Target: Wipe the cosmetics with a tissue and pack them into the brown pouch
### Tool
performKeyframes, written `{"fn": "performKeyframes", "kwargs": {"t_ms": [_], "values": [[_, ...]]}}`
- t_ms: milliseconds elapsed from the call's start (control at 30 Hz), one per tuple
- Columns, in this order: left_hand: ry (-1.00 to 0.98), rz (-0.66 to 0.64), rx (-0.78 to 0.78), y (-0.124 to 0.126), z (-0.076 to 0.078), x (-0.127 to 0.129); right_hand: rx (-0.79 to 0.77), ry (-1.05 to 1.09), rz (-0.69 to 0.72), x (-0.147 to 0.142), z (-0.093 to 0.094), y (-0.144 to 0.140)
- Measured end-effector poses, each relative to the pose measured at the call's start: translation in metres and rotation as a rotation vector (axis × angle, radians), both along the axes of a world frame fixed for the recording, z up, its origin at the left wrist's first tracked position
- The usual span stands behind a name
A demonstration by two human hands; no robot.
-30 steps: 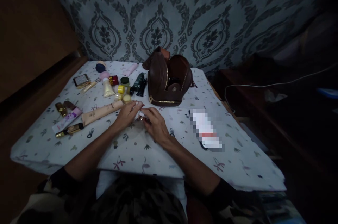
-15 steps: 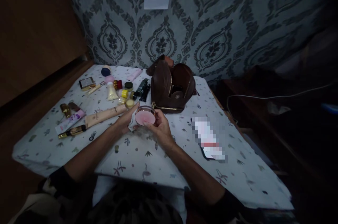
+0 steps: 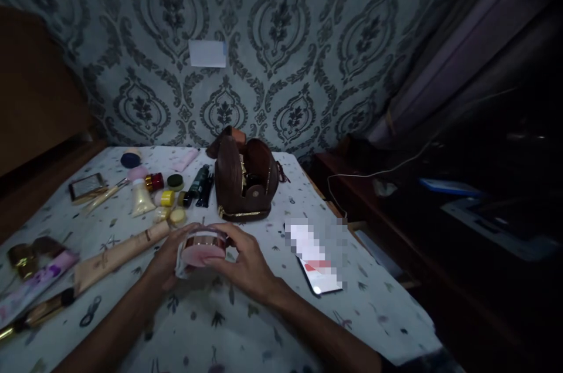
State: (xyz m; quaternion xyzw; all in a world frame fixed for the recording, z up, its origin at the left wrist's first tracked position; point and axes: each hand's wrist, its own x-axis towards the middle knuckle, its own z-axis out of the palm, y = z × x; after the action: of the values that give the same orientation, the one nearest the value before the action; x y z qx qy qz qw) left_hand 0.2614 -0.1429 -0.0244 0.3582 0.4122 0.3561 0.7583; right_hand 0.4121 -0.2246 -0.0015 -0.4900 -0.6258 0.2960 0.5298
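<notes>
Both hands are holding a round pink jar (image 3: 203, 247) just above the bench (image 3: 229, 326): the left hand (image 3: 169, 258) is cupping it with a white wipe, the right hand (image 3: 244, 261) is gripping its rim. Beyond them the brown bag (image 3: 244, 182) is standing open, cosmetics still lying out.

A pink jar (image 3: 203, 248) with a gold band, a brown bag (image 3: 244, 180), grey damask wallpaper (image 3: 281, 39).

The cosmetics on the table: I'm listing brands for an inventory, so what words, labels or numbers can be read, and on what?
No text can be read.
Long beige tube: dark marks, too blurred to read.
Pink tube: print too small.
Phone: screen blurred out.
Pink jar held by left hand and right hand: no label shows.
</notes>
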Motion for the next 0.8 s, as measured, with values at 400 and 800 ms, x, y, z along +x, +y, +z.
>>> {"fn": "performKeyframes", "kwargs": {"t_ms": [400,800], "values": [[0.066,-0.176,-0.101,-0.003,-0.005,0.008,0.041,-0.167,-0.427,0.131,0.101,0.106],[0.147,-0.129,-0.154,0.004,-0.004,0.007,-0.216,-0.957,-0.394,0.145,0.092,0.207]]}}
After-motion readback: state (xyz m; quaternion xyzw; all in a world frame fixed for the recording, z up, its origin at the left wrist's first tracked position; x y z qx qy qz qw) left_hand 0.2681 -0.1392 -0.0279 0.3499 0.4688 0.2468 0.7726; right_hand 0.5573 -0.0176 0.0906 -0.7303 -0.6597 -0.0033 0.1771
